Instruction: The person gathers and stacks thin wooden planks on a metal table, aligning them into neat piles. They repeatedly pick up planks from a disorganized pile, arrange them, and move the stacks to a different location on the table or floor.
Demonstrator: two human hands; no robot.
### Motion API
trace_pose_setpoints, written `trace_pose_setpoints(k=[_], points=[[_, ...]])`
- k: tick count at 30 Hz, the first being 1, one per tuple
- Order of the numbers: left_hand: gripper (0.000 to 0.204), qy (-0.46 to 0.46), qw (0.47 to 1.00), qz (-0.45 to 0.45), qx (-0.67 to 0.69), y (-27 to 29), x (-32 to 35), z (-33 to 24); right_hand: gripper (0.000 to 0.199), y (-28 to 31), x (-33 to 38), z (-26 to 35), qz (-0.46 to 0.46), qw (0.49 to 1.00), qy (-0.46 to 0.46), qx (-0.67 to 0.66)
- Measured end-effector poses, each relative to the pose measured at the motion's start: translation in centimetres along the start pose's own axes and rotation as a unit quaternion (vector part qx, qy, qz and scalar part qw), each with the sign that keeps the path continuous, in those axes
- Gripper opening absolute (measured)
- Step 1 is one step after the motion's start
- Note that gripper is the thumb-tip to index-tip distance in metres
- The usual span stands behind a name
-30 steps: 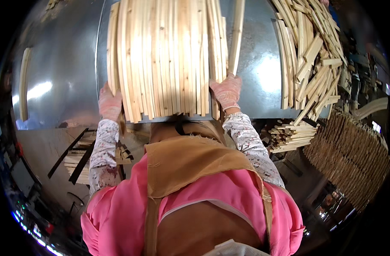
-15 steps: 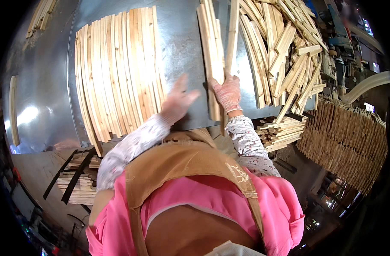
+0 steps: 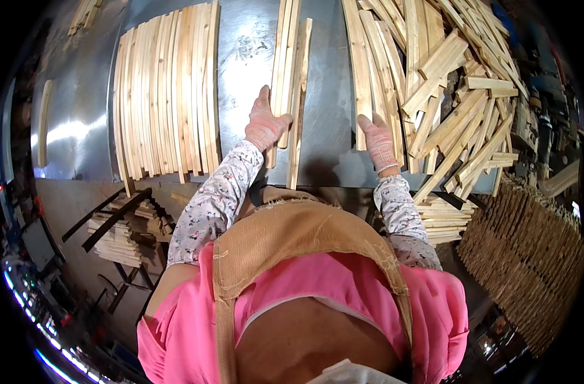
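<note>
Long pale wooden strips [image 3: 282,61] lie side by side on the metal table in front of me. My left hand [image 3: 266,125], in a pinkish knit glove, is against their left edge, fingers stretched forward and thumb over the top. Just right of them lies another strip [image 3: 299,102], slightly askew and reaching closer to me. My right hand [image 3: 377,142], gloved alike, is closed at the near end of a wooden strip [image 3: 358,70] on the left side of the loose pile. Its thumb lies on the wood; its other fingertips are partly hidden.
A neat row of strips [image 3: 167,96] covers the table's left part. A jumbled pile of strips [image 3: 455,121] fills its right side. Below the table edge stand stacked strips [image 3: 116,233] at left and a large dark-ended wood stack [image 3: 528,256] at right.
My right hand has left the middle strips and moved right to the loose pile. My left hand has come to the middle strips' left edge. The whole view has shifted somewhat.
</note>
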State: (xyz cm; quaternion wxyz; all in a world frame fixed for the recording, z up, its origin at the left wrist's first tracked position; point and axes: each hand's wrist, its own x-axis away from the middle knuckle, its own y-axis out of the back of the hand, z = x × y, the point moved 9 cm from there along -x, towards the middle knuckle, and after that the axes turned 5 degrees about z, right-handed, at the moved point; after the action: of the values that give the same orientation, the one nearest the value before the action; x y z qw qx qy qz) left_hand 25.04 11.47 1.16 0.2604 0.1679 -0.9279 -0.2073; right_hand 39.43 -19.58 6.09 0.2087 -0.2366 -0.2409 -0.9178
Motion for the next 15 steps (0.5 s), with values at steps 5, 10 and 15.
trace_pose_setpoints(k=[5, 10, 15], points=[[0.066, -0.005, 0.818, 0.092, 0.567, 3.4, 0.8, 1.1, 0.053, -3.4, 0.9, 3.6, 0.016, 0.989, 0.129, -0.077], [0.054, 0.129, 0.738, 0.067, 0.659, 2.7, 5.3, 2.0, 0.034, -18.2, 3.9, 4.7, 0.215, 0.949, 0.199, 0.117], [0.042, 0.028, 0.843, -0.071, 0.533, 4.1, 7.4, 2.3, 0.074, -24.2, 6.9, 4.9, 0.228, 0.952, 0.130, -0.158]])
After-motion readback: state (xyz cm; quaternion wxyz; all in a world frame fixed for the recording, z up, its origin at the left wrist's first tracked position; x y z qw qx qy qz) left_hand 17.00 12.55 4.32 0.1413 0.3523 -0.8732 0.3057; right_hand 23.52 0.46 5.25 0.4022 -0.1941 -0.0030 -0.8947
